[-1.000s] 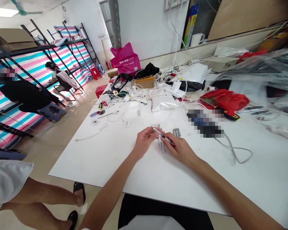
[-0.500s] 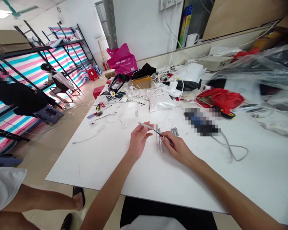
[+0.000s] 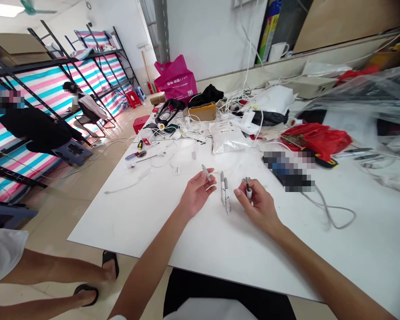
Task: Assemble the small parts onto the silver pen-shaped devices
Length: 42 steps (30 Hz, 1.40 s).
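Observation:
My left hand [image 3: 197,193] is closed around a short grey pen piece [image 3: 206,172], which points up between thumb and fingers. To the right, my right hand [image 3: 258,202] grips a pen part with a white end [image 3: 249,193] and a dark section. Between the hands, several silver-grey pens [image 3: 225,193] lie close together on the white table [image 3: 146,231]. Other grey pen tips [image 3: 246,179] show at my right hand's fingers; whether it holds them or they lie behind it, I cannot tell.
A blurred-out dark device [image 3: 288,171] with a grey cable [image 3: 336,209] lies right of my hands. Farther back are a white plastic package [image 3: 228,138], tangled cables, a red bag [image 3: 316,138] and a magenta bag [image 3: 176,82]. A person's legs [image 3: 60,275] are at left; others sit beyond.
My hands have moved apart; the pen piece and the pen part, in line and meeting before, are now separate. My right hand has shifted right and turned. The view has swung slightly left.

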Each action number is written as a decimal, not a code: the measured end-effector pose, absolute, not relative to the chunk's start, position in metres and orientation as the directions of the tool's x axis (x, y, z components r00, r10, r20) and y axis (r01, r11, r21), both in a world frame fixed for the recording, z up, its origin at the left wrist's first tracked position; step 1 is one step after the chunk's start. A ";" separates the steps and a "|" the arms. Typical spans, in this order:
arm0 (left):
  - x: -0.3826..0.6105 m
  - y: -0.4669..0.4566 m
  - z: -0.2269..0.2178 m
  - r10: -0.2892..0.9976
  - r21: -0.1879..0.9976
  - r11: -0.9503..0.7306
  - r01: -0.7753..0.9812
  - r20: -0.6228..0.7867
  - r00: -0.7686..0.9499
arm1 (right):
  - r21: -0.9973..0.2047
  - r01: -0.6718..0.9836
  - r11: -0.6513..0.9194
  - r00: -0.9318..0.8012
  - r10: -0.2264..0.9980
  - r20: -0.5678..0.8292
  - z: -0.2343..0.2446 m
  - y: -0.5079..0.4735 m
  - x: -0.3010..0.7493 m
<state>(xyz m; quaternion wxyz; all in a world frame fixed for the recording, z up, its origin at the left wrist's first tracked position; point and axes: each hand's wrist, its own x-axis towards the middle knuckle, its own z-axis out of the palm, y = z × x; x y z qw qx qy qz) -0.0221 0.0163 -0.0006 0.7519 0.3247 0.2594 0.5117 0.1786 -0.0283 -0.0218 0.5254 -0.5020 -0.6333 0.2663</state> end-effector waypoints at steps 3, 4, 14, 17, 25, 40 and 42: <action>-0.019 0.011 0.002 0.859 0.810 0.330 -0.484 -0.046 0.510 | -0.905 0.301 0.300 0.042 0.944 0.327 -0.018 -0.028 0.177; -0.018 0.009 0.003 0.834 0.829 0.338 -0.447 -0.044 0.549 | -0.916 0.280 0.288 0.031 0.951 0.308 -0.017 -0.027 0.177; -0.012 0.006 -0.006 0.788 0.908 0.306 -0.287 -0.072 0.611 | -0.892 0.169 0.420 0.002 0.905 0.426 -0.017 -0.022 0.181; -0.009 0.006 -0.007 0.788 0.892 0.334 -0.306 -0.086 0.610 | -0.884 0.172 0.434 -0.019 0.899 0.438 -0.014 -0.024 0.181; -0.005 0.005 -0.009 0.768 0.760 0.495 -0.420 -0.156 0.622 | -0.690 0.260 0.675 -0.091 0.729 0.678 -0.015 -0.028 0.173; -0.009 0.006 -0.002 0.768 0.751 0.478 -0.456 -0.105 0.631 | -0.591 0.339 0.732 -0.116 0.656 0.745 -0.017 -0.029 0.174; -0.009 0.006 -0.002 0.768 0.755 0.476 -0.451 -0.106 0.632 | -0.587 0.334 0.738 -0.113 0.649 0.752 -0.017 -0.028 0.174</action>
